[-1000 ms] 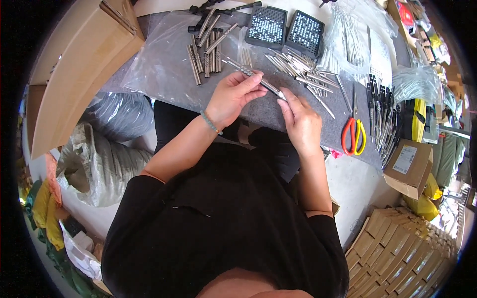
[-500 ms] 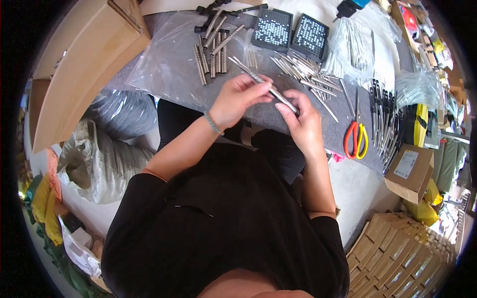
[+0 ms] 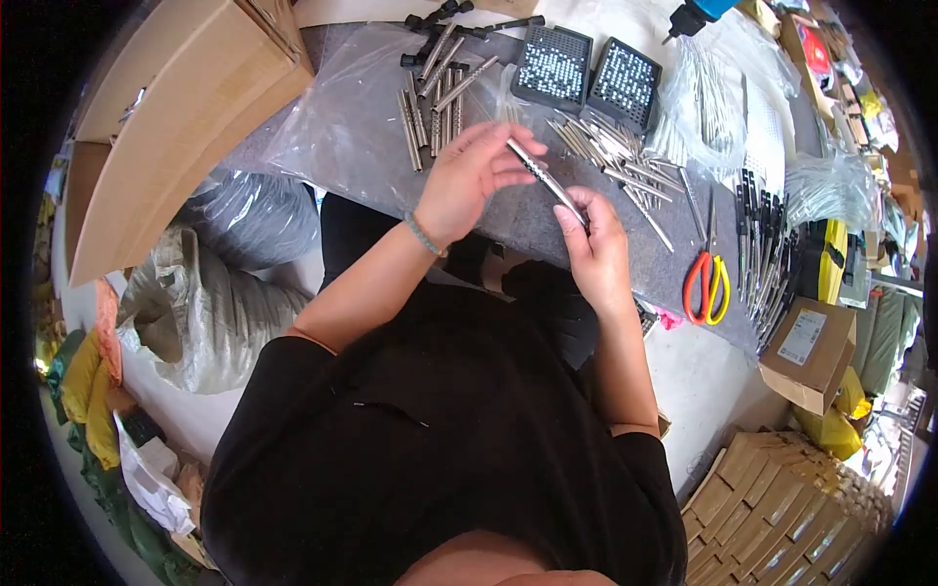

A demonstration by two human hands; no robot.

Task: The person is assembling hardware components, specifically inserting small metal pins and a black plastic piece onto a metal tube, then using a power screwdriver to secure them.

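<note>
Left hand (image 3: 469, 181) and right hand (image 3: 596, 244) pinching metal rod (image 3: 543, 179) at both ends; fingertip grip risking slipping, rod dropping into loose rod pile (image 3: 611, 156)

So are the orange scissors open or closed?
Closed. The scissors lie flat on the grey table, handle loops touching side by side and blades together in one thin line.

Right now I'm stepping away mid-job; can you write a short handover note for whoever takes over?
Left hand and right hand both grip one slim metal rod above the grey table.
Loose rods lie past the hands, a tidier row on clear plastic to the left.
Two black perforated trays stand behind; scissors lie to the right.
Done: cannot tell how many.
Left: the loose pile.
</note>
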